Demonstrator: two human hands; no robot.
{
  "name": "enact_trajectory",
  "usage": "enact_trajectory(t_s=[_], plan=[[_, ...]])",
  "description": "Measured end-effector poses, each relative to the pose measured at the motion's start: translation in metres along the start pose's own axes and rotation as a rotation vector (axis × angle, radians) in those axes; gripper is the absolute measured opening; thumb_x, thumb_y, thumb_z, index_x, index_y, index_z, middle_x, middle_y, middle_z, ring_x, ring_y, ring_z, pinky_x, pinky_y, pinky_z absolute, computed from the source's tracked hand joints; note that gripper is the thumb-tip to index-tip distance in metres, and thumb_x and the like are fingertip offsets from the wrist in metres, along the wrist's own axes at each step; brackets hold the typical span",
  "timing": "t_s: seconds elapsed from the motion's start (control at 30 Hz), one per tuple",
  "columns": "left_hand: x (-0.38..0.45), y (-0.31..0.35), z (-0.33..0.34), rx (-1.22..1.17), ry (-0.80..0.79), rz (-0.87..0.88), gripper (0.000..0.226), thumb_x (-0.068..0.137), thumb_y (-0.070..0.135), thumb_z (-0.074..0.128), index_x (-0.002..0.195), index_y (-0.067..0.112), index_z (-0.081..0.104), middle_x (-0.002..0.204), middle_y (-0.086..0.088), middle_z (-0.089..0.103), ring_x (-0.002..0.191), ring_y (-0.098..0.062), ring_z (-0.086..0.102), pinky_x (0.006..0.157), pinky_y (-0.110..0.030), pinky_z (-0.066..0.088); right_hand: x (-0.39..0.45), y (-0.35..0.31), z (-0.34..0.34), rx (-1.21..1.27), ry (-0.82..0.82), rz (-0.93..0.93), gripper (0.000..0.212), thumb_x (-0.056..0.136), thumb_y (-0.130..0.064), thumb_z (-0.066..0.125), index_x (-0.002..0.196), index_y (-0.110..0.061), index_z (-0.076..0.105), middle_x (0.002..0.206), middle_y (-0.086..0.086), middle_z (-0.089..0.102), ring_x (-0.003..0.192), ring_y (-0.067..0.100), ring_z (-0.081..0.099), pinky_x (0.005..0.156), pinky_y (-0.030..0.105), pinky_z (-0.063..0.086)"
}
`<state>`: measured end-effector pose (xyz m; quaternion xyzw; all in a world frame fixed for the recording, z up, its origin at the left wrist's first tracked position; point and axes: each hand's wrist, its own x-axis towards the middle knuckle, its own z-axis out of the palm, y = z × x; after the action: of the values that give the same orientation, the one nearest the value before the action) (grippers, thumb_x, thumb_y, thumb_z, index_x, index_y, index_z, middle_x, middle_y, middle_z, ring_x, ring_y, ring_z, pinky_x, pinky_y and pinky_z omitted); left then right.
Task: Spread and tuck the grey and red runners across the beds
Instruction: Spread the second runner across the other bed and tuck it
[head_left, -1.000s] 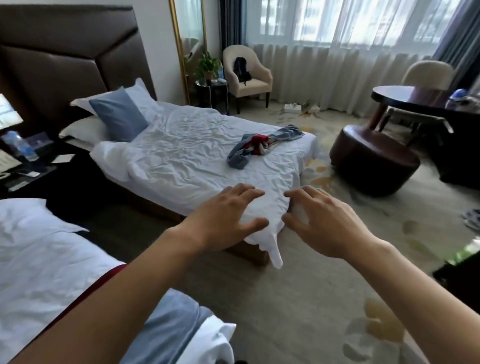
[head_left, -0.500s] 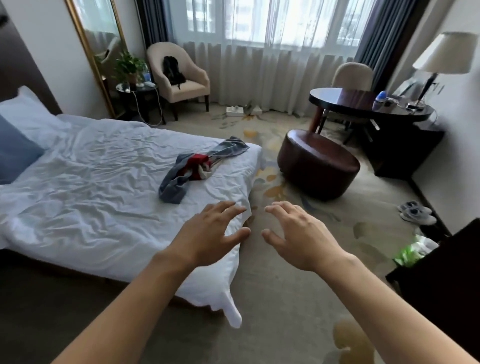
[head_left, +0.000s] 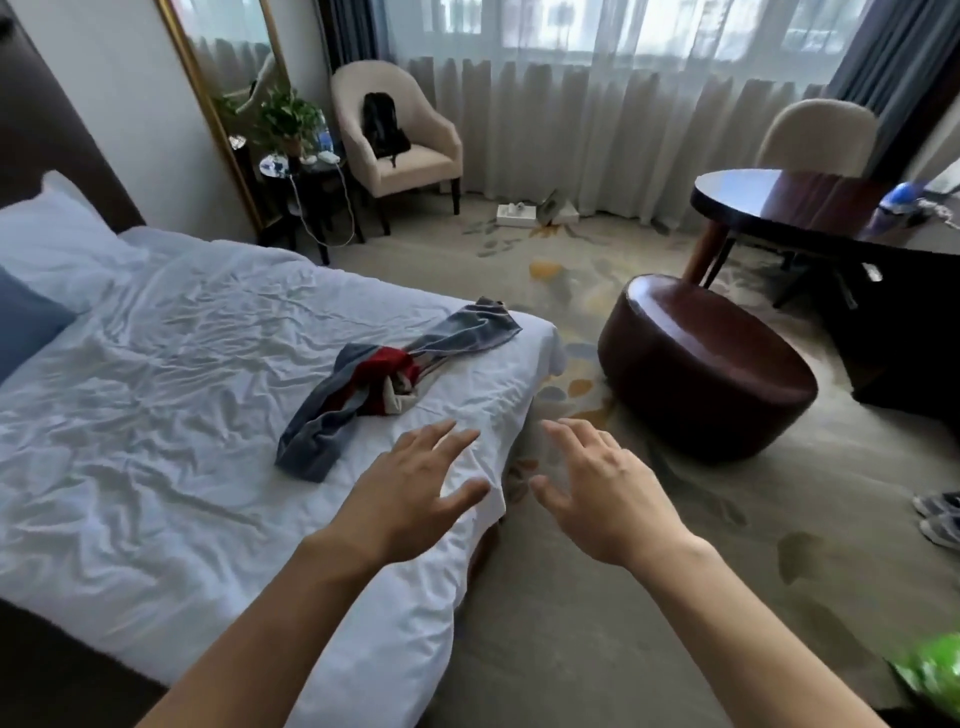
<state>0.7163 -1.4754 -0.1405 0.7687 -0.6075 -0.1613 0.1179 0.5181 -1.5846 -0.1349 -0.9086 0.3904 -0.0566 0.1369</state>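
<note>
Two hands out in front, holding nothing. Left hand (head_left: 410, 488) over the corner of the bed (head_left: 156, 441), fingers spread wide; hard to tell if touching the sheet or just above it. Right hand (head_left: 597, 493) past the bed edge, over the carpet (head_left: 623, 623), fingers also wide and a little bent. Held like that probably to reach for the cloth and grab it with both at once.

Grey and red runner (head_left: 384, 384) lying in a crumpled twist on the white sheet, near the foot of the bed, just beyond the left hand and not touched. Not spread, not tucked. All bunched up, so likely needing a pull at each end to open flat. Standing by the foot corner, maybe because easiest from there to stretch the cloth across.

Round brown stool (head_left: 706, 374) on the floor beside the bed foot, apart from the hands. Blue pillow (head_left: 26, 322) and white pillow (head_left: 57, 244) far up at the head end.

Compared with half a second ago: closer to the bed now, with the runner nearer to the left hand. Same open, empty hands. Same messy heap, not moved. Lamp gone from view; shoes (head_left: 940, 519) only partly seen at the right edge.
</note>
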Motion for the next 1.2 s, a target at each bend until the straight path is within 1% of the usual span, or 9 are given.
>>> enact_trajectory(t_s=[0.1,0.23,0.33,0.4,0.47,0.6,0.83,0.97,1.2], plan=[[0.057,-0.015,-0.004,0.047,0.037,-0.065,0.065,0.095,0.066,0.036,0.153,0.041,0.02,0.163,0.009,0.017,0.15,-0.012,0.012,0.12,-0.041,0.021,0.074,0.019,0.0,-0.023,-0.035,-0.086,0.066,0.094,-0.055,0.047,0.152,-0.029,0.028,0.155,-0.007,0.033,0.141,0.016,0.034,0.112,0.035,0.034],[0.142,-0.045,-0.003,0.087,0.066,-0.155,0.067,0.094,0.068,0.027,0.154,0.039,0.016,0.164,0.006,0.01,0.151,-0.015,0.004,0.122,-0.039,0.005,0.183,0.039,0.011,-0.113,-0.084,-0.211,0.069,0.095,-0.057,0.044,0.154,-0.03,0.021,0.162,-0.001,0.021,0.149,0.018,0.021,0.12,0.036,0.023],[0.209,-0.072,0.0,0.047,0.071,-0.206,0.085,0.079,0.077,0.006,0.154,0.039,0.015,0.165,0.005,0.009,0.151,-0.014,0.002,0.122,-0.038,0.004,0.266,0.05,0.019,-0.147,-0.155,-0.267,0.069,0.098,-0.055,0.042,0.156,-0.029,0.017,0.164,0.001,0.017,0.151,0.02,0.016,0.122,0.037,0.017],[0.248,-0.086,0.0,0.015,0.062,-0.256,0.09,0.074,0.076,0.001,0.155,0.039,0.016,0.165,0.005,0.01,0.151,-0.014,0.003,0.123,-0.039,0.005,0.315,0.055,0.023,-0.169,-0.198,-0.31,0.069,0.098,-0.056,0.042,0.156,-0.028,0.017,0.164,0.002,0.018,0.15,0.02,0.018,0.122,0.037,0.017],[0.282,-0.1,-0.006,0.002,0.061,-0.292,0.086,0.078,0.076,0.004,0.155,0.038,0.016,0.164,0.004,0.012,0.151,-0.015,0.005,0.124,-0.04,0.004,0.363,0.06,0.023,-0.181,-0.212,-0.36,0.068,0.098,-0.056,0.043,0.156,-0.027,0.02,0.163,0.002,0.022,0.149,0.021,0.022,0.121,0.038,0.02],[0.336,-0.127,-0.022,-0.049,0.077,-0.423,0.067,0.097,0.064,0.03,0.155,0.037,0.014,0.164,0.007,0.009,0.151,-0.013,0.002,0.123,-0.036,0.004,0.454,0.06,0.028,-0.17,-0.25,-0.46,0.07,0.097,-0.056,0.043,0.156,-0.026,0.022,0.163,0.001,0.024,0.149,0.02,0.022,0.121,0.038,0.021],[0.424,-0.195,-0.018,-0.093,0.12,-0.732,0.07,0.095,0.067,0.03,0.155,0.033,0.021,0.164,0.003,0.015,0.15,-0.016,0.008,0.123,-0.037,0.006,0.617,0.046,0.086,-0.181,-0.417,-0.724,0.067,0.096,-0.055,0.046,0.154,-0.028,0.025,0.159,-0.003,0.031,0.145,0.02,0.031,0.117,0.037,0.026],[0.453,-0.226,0.0,-0.157,0.096,-0.893,0.081,0.085,0.075,0.016,0.154,0.034,0.022,0.164,0.004,0.016,0.15,-0.016,0.01,0.121,-0.035,0.008,0.679,0.035,0.128,-0.177,-0.536,-0.842,0.064,0.096,-0.053,0.044,0.153,-0.031,0.024,0.156,-0.006,0.033,0.142,0.018,0.034,0.115,0.035,0.028],[0.468,-0.305,0.055,-0.245,0.094,-1.07,0.068,0.096,0.061,0.04,0.154,0.028,0.026,0.162,0.001,0.02,0.15,-0.017,0.013,0.121,-0.035,0.013,0.731,0.007,0.232,-0.197,-0.679,-0.958,0.058,0.095,-0.048,0.048,0.147,-0.027,0.033,0.147,-0.006,0.042,0.134,0.018,0.041,0.107,0.035,0.035]])
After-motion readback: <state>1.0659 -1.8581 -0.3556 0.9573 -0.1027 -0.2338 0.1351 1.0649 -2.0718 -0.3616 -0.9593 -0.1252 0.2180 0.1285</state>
